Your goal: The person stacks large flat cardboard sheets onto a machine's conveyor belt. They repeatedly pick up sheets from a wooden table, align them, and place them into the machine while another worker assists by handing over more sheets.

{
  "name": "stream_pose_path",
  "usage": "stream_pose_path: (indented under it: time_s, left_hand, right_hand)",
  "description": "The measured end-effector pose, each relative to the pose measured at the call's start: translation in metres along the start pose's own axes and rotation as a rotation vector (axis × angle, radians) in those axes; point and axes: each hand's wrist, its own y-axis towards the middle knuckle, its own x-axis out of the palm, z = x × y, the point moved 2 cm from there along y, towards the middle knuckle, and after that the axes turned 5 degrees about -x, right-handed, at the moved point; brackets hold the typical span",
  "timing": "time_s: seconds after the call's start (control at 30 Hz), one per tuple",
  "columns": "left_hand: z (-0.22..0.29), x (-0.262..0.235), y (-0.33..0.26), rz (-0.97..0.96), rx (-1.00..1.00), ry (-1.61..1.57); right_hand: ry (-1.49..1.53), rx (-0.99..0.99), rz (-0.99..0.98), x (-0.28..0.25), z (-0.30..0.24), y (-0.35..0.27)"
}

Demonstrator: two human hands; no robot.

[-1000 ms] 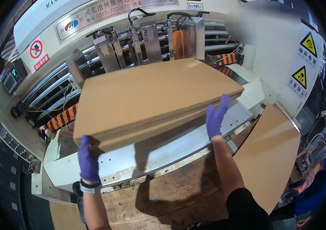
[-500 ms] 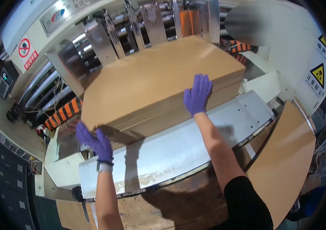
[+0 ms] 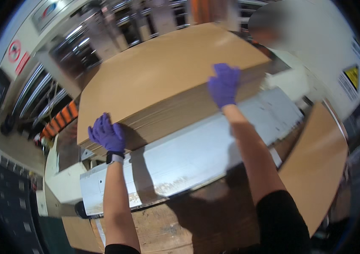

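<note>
Squarely in the middle of the view lies a thick stack of flat brown corrugated cardboard sheets (image 3: 163, 80), resting on the feed bed of a large machine, its near edge just above a long grey metal rail (image 3: 192, 152) that runs across in front of the person. Both hands wear purple gloves. The left hand (image 3: 107, 134) is open, fingers spread, pressed flat against the near lower-left corner of the stack's layered edge. The right hand (image 3: 223, 84) is likewise open, palm laid against the near edge towards the right, fingertips reaching up over the top sheet. Neither hand grips anything; both only touch the pile.

Judging by its thickness, the stack is probably heavy as a whole, while each sheet is stiff yet light and may slide on its neighbour. The edges could crush or bend if squeezed at one spot, so flat palms against the side, set well apart as here, seem the safest hold; lifting would call for hands under the bottom sheets near both corners.

Beyond the stack stand blurred steel rollers and guides (image 3: 103, 38) of the machine. Another brown cardboard pile (image 3: 319, 169) lies to the right, and a scuffed wooden pallet surface (image 3: 167, 224) shows below the rail.
</note>
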Motion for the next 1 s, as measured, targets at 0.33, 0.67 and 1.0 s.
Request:
stream_pose_path:
  time_s: [0.33, 0.67, 1.0]
  left_hand:
    - [0.087, -0.153, -0.051, -0.479, 0.030, -0.633]
    - [0.365, -0.221, -0.251, -1.507, -0.790, -1.767]
    - [0.433, -0.213, -0.244, -1.575, -0.776, -1.467]
  right_hand:
    - [0.602, 0.262, -0.292, -0.243, -0.002, -0.152]
    - [-0.219, 1.398, -0.184, -0.695, 0.191, -0.431]
    - [1.017, 1.814, 0.181, -0.676, 0.190, -0.495]
